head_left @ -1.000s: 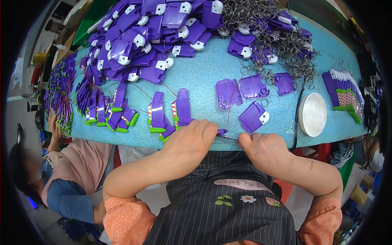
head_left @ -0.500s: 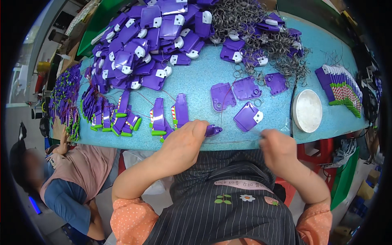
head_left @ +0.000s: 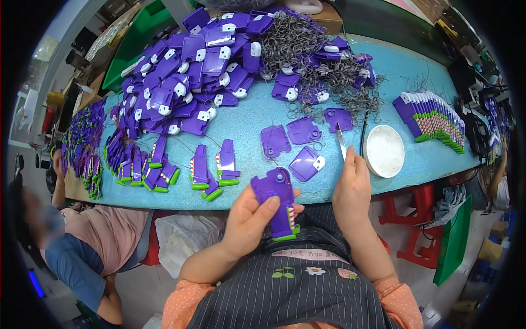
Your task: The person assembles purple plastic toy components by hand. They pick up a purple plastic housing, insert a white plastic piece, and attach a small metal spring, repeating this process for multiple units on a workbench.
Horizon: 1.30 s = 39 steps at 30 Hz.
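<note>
Clamped by the left hand (head_left: 247,218) over the tabletop's (head_left: 246,122) near edge, the flat purple green-ended plastic casing (head_left: 272,185) could fall if the thumb slackens, while the slender silver metal tool (head_left: 342,143) pinched in the right hand (head_left: 352,189) could scratch it.

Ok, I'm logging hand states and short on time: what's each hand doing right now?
Left hand: closed, holding a green-ended purple plastic piece.
Right hand: closed, holding a slim metal tool, apparently tweezers.

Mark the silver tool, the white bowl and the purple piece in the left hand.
Silver tool (head_left: 342,143): head view, exposed shaft.
White bowl (head_left: 384,151): head view, inside surface.
Purple piece (head_left: 275,187): head view, upper face.
</note>
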{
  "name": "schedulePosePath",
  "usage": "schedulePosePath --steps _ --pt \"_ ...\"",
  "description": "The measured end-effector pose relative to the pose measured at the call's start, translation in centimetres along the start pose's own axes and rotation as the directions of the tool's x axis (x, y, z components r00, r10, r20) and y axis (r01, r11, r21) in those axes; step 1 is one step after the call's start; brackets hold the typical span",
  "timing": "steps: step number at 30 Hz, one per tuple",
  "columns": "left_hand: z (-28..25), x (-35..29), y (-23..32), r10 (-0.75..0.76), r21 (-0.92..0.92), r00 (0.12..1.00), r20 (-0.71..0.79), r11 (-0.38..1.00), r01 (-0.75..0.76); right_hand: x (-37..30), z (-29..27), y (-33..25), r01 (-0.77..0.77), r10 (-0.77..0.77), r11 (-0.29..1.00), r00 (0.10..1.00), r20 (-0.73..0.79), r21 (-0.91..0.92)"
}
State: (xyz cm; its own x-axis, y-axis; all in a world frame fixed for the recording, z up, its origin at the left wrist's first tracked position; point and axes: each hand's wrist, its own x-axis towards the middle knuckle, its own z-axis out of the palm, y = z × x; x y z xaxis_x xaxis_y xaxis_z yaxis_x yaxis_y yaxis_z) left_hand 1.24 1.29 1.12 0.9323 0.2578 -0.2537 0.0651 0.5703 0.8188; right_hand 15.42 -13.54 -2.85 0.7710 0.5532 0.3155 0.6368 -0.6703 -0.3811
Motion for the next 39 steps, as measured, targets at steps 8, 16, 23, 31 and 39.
schedulePosePath --steps 8,16,23,31,39 --pt "-0.1 0.4 -1.9 -0.021 -0.133 0.999 -0.045 0.991 0.015 1.9 0.6 0.1 0.036 -0.036 0.999 0.989 -0.145 -0.002" --pt "-0.3 0.1 -1.2 -0.092 -0.130 0.995 -0.040 0.988 0.086 0.5 -3.4 -2.9 -0.038 -0.082 0.834 0.978 0.192 0.550" --pt "-0.4 -0.7 -2.8 0.125 0.055 0.991 -0.050 0.991 -0.122 -0.1 -1.5 -4.1 -0.253 -0.152 0.511 0.914 0.377 0.821" --pt "-0.3 -1.4 -1.3 -0.161 -0.204 0.962 0.221 0.957 0.207 1.4 -0.4 -3.3 -0.486 -0.240 0.033 0.844 0.479 0.873" --pt "-0.5 -1.4 -1.5 0.001 -0.091 0.990 0.143 0.996 0.012 -0.7 0.0 -3.1 -0.066 -0.445 0.551 0.820 0.360 0.832"
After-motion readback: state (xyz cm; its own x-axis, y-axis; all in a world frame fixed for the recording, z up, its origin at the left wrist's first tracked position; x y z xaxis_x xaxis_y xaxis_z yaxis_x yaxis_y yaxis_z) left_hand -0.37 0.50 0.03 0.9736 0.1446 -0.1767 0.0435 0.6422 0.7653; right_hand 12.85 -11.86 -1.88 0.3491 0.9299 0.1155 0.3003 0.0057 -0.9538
